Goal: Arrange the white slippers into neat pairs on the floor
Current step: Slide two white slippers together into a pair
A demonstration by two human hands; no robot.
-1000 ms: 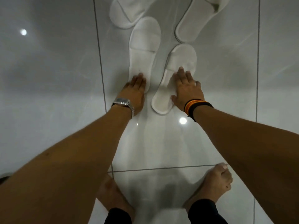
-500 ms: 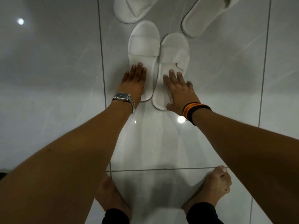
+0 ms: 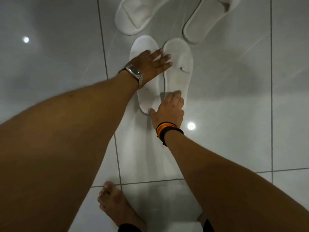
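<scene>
The fingers of the left hand (image 3: 150, 64) lie spread and flat, palm down, across the toe end of the left slipper (image 3: 147, 91), with the fingertips reaching over the seam onto the right slipper (image 3: 179, 71). They press rather than grip; nothing is held. The fingers of the right hand (image 3: 168, 111) are also flat and loosely together, resting on the heel end of the right slipper, the thumb stretched toward the heel of the left one.

Both slippers lie on the tiled floor (image 3: 234, 97), side by side and touching along their inner edges, long axes running away from the person, toes at the far end. The toes look roughly level; the heels are partly hidden under the right hand, so their alignment cannot be judged.

This pair looks close to finished. Two more slippers (image 3: 133, 15) (image 3: 205, 19) lie just beyond the toes, angled apart from each other and cut off by the top edge of the view. They sit straight ahead of the fingers. The left hand, already at the toe end, is nearer to them; the right hand at the heels has further to reach.

A bare foot (image 3: 115, 206) stands on the floor nearer the camera.
</scene>
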